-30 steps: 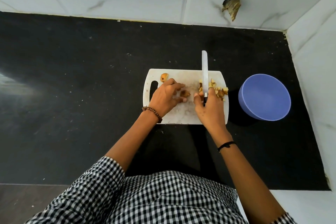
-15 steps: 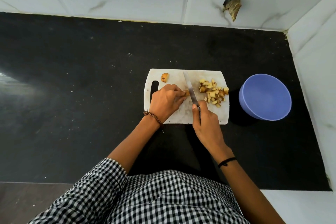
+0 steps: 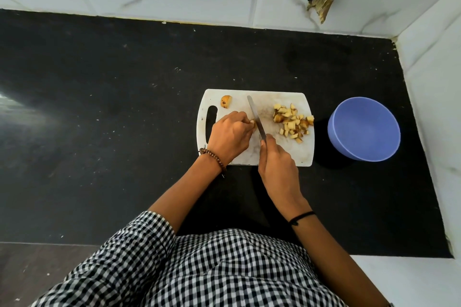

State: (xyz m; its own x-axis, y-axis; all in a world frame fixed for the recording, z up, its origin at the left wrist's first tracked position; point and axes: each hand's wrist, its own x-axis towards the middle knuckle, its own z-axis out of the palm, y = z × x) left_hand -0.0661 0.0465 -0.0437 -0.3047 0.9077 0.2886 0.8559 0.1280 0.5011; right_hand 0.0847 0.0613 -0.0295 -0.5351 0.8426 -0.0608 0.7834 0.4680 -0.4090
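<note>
A white cutting board [image 3: 287, 99] lies on the black counter. My right hand [image 3: 277, 159] grips a knife [image 3: 256, 117] by its handle, the blade angled up-left across the board. My left hand [image 3: 230, 136] has curled fingers pinning a small piece of food [image 3: 252, 122] right beside the blade; most of that piece is hidden. A pile of yellow-brown diced pieces [image 3: 293, 122] sits on the board's right part. One rounded brown chunk [image 3: 226, 101] lies near the board's top left, by the handle slot.
An empty blue bowl [image 3: 364, 129] stands on the black counter [image 3: 99, 119] just right of the board. White marble walls close off the back and right side. A damaged spot [image 3: 320, 1] marks the back wall.
The knife swung from the diced pile over to the left, its blade now slanting beside my left fingers. My right hand drew back toward me. My left hand closed over the small piece.
</note>
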